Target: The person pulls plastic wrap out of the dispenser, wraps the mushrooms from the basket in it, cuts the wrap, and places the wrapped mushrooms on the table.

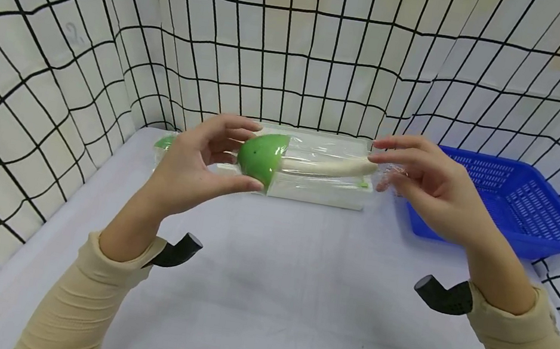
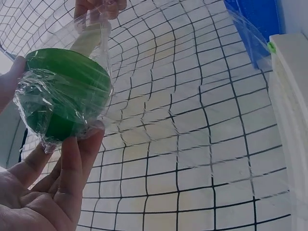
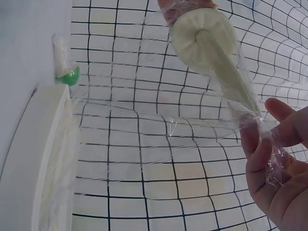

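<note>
A toy-like mushroom point(image 1: 261, 156) with a round green cap and a long pale stem point(image 1: 327, 165) is loosely wrapped in clear plastic film. My left hand point(image 1: 196, 153) grips the cap, thumb on the near side and fingers behind. At the stem's tip, my right hand point(image 1: 431, 182) pinches the stem and a bunched end of film point(image 3: 275, 168). The cap's pale underside point(image 3: 204, 36) faces the right wrist camera. Behind the mushroom lies a long white box point(image 1: 317, 195) with a small green piece on it; clear film stretches between the box and the mushroom.
A blue plastic basket point(image 1: 504, 202) stands at the right, behind my right hand. Another film-wrapped green-capped mushroom point(image 3: 70, 74) lies at the left end of the box. Black wire grid panels point(image 1: 308, 58) border the white tabletop point(image 1: 283, 296) at the back and sides.
</note>
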Tool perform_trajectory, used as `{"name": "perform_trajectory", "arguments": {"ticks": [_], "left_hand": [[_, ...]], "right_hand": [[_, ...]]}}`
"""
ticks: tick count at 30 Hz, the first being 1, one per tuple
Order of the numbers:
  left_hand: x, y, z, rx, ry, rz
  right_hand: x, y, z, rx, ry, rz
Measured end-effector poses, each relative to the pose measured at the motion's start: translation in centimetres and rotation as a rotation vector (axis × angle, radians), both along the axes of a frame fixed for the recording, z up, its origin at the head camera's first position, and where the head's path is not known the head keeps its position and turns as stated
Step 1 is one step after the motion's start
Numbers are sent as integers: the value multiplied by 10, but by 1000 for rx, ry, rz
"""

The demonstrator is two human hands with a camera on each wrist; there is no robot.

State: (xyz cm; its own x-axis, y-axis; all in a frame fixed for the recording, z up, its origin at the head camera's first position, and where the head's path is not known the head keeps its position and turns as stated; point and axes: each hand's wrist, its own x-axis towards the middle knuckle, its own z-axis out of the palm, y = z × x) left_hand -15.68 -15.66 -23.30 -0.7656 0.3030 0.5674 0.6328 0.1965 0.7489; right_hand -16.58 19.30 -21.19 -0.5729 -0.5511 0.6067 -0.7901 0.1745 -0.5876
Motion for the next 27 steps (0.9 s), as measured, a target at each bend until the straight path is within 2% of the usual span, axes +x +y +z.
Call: {"name": "perform_trajectory", "arguments": {"ticks": [4, 13, 16, 23, 27], "left_hand": [[-1, -2, -2, -30, -97, -35], [-6, -5, -7, -75, -285, -122], [-8, -5, -9, -60, -337, -121], [-10, -4, -10, -11, -394, -59], [-11, -2, -11, -19, -415, -67]], "right_hand": [[2, -1, -2, 91, 82, -75], [-1, 0, -10, 161, 88, -130], [-3, 1, -12, 179, 100, -156], [-4, 4, -19, 142, 61, -160], [-7, 1, -24, 156, 119, -187]]}}
